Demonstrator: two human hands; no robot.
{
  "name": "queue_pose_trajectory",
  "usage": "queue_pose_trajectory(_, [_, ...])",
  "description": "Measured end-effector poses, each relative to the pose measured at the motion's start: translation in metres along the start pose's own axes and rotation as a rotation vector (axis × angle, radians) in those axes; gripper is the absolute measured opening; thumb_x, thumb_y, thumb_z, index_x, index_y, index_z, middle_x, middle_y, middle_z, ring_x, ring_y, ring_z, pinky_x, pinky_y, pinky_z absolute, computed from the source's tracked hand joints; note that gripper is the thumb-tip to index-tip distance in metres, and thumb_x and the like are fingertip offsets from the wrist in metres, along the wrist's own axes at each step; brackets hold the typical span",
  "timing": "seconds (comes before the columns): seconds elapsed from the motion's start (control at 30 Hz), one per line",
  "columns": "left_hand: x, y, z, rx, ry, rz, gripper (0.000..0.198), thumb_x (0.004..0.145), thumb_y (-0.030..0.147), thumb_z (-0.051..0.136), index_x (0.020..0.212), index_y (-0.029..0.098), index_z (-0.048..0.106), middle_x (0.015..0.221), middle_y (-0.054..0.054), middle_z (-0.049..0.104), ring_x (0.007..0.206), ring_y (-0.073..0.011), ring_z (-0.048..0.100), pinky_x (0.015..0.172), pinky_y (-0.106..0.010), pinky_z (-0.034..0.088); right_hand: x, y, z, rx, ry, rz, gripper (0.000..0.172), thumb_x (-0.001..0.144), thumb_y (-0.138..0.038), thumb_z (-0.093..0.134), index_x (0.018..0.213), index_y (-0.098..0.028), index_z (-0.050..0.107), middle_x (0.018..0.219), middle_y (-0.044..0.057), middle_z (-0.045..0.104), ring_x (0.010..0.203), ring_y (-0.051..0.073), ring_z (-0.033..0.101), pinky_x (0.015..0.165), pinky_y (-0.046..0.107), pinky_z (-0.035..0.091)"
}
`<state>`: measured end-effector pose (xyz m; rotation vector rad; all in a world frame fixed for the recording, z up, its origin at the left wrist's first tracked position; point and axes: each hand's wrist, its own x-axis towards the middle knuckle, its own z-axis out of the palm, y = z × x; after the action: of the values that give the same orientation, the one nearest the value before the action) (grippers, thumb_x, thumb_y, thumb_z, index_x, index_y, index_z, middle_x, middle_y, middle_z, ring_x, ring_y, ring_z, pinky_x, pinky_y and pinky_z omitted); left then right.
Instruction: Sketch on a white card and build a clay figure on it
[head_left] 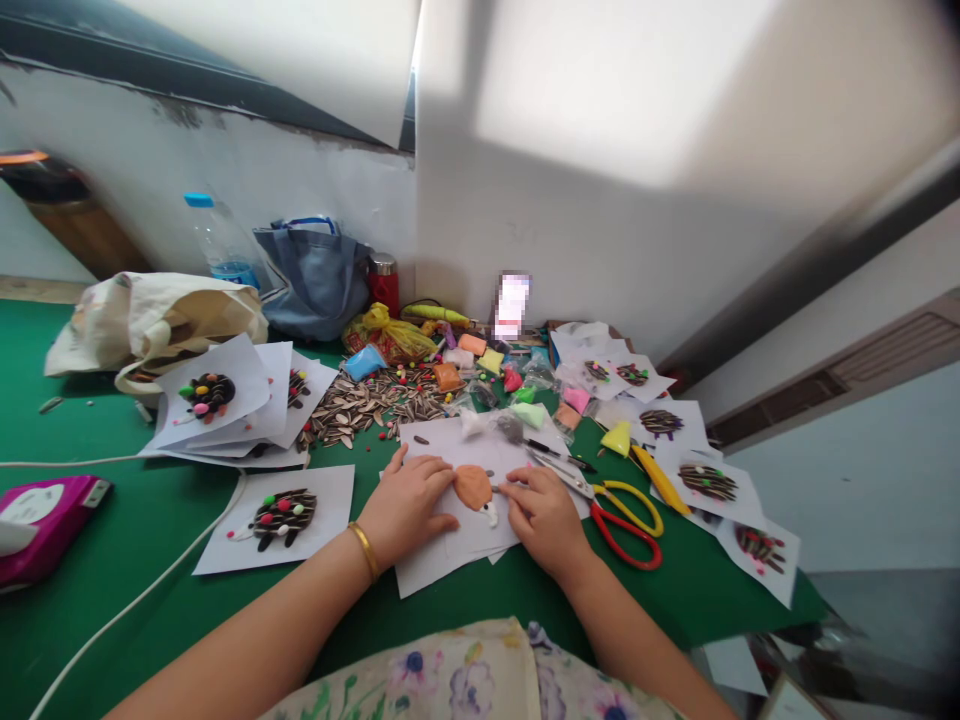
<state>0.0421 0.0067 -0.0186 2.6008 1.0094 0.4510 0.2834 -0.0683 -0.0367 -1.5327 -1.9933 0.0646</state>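
White paper (420, 570) lies on the green table in front of me. On it is a flat orange clay shape (473, 488) with a small white clay piece with dark spots (489, 513) at its lower right. My left hand (416, 500) rests on the paper with its fingers spread, fingertips beside the orange clay's left edge. At the clay's right edge, my right hand (546, 515) has thumb and forefinger together on a small dark seed (495, 489). Another seed (421, 440) lies near the paper's top edge.
Red-and-yellow scissors (626, 530) lie right of my right hand. Sunflower seeds (352, 405) and clay packets (448, 377) are piled behind the paper. Finished seed pictures (274, 520) lie on both sides. A white cable (150, 590) crosses the left side; bags and bottles stand behind.
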Motion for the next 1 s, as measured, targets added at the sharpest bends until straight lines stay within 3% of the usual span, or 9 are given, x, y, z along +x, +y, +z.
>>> queue_pose_trajectory(1.0, [0.0007,0.0015,-0.0011,-0.001,-0.015,-0.004,0.052,0.074,0.042,0.076,0.12,0.025,0.059,0.127,-0.009,0.063,0.122,-0.0274,0.053,0.117,-0.057,0.01,0.0004,-0.0025,0.0011,-0.054,-0.014,-0.029,0.031,0.084,-0.015,0.056,0.108,-0.026,0.072,0.111,0.007,0.064,0.103,0.025,0.054,0.099,0.045,0.044])
